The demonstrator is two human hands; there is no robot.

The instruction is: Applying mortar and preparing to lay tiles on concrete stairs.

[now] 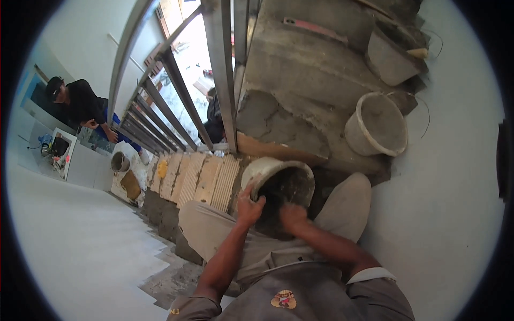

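Ahead and left of my hands rises a metal railing [218, 69], with ribbed beige slabs [191, 179] lying beyond my left hand's outer side, a strip of board [281, 151] edging the step ahead, and a second bucket [356, 134] standing off to my right hand's right. Right at my hands, between my knees, sits the tilted bucket [257, 172], mouth toward me: my left hand [249, 209] is closed on its rim, while my right hand [293, 216], curled and blurred at the mouth, may or may not grip something; I cannot tell
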